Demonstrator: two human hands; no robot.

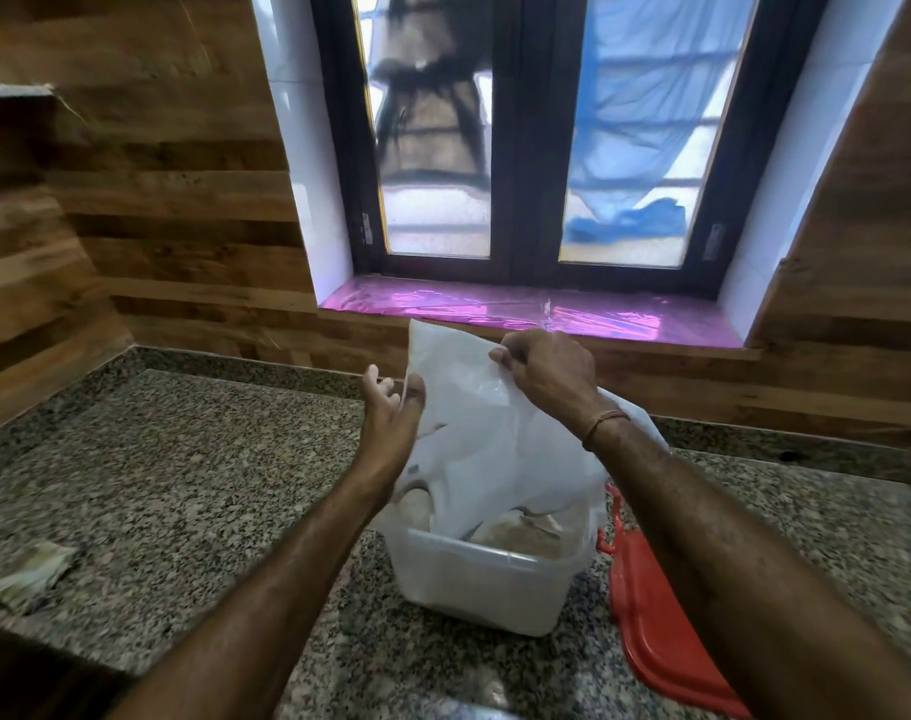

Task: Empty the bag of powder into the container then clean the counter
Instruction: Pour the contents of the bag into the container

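The right hand (541, 374) pinches the top of the bag (474, 433) between thumb and fingers and holds it high, so the powder (515, 535) can slide down. The bag's open end hangs below those fingers, inside the tub (487, 584). The left hand (391, 418) has loose, half-open fingers touching the bag's side, likely to steady or shake it. The red lid (661, 631) lies on the counter (183, 459) just right of the tub, out of the way. A cloth (32, 574) waits far left of the fingers.

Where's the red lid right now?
The red lid lies flat on the counter, lower right of the view, beside the container, under the right forearm.
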